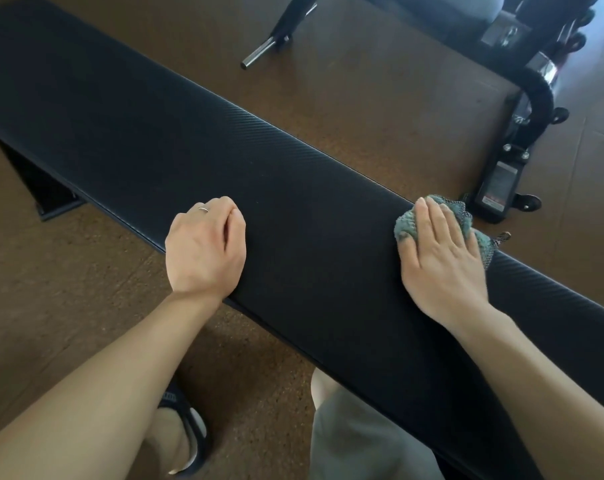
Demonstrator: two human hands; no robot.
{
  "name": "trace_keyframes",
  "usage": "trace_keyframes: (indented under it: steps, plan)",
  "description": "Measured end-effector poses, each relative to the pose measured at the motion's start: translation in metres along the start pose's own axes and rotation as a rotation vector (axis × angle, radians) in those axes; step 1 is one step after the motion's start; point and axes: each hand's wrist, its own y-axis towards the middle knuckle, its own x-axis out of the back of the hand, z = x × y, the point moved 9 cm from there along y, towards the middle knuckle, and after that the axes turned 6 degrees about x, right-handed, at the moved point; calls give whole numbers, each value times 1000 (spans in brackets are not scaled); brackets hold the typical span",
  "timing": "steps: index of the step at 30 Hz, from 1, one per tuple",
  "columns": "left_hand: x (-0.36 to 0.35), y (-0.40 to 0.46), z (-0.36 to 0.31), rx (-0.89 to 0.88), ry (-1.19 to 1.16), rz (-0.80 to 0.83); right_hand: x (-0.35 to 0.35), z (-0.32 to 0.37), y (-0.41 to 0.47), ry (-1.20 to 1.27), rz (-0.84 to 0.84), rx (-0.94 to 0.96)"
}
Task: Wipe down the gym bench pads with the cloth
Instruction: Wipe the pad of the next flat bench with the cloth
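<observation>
at the right centre of the frame the right hand [442,258] lies flat with its fingers straight and together, pressing the cloth [465,220] onto the bench pad [189,143]. the cloth is a crumpled grey-green bundle that shows above and to both sides of the fingers, at the far edge of the pad. to the left, well apart from it, the left hand [205,245] rests on the near edge of the pad with its fingers loosely curled under, gripping nothing; a ring shows on 1 finger.

the pad is long, black and finely ribbed, running from the upper left of the frame to the lower right. under it lies a brown speckled floor [380,109].

past the cloth, at the right, stands a black machine base [501,181] with bolts and a label. a dark bar with a metal tip [276,39] sits at the top centre. at the bottom, a foot in a dark sandal [186,434] and a leg in pale shorts [359,441] show beside the bench.
</observation>
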Motion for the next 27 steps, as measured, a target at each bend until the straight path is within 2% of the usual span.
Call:
trace_keyframes:
  steps: [3,8,17,22,27]
  plan:
    - [0,-1,1,6,3,-7,-7,41,31,-28,-16,35]
    - [1,-1,2,13,1,3,-20,130,69,-23,26,276]
    - [0,0,6,39,34,8,-48,153,-67,-22,60,661]
    - [2,-1,3,8,44,8,-43,162,-31,-4,57,638]
    - [5,2,4,-16,-31,38,-34,190,38,-6,33,470]
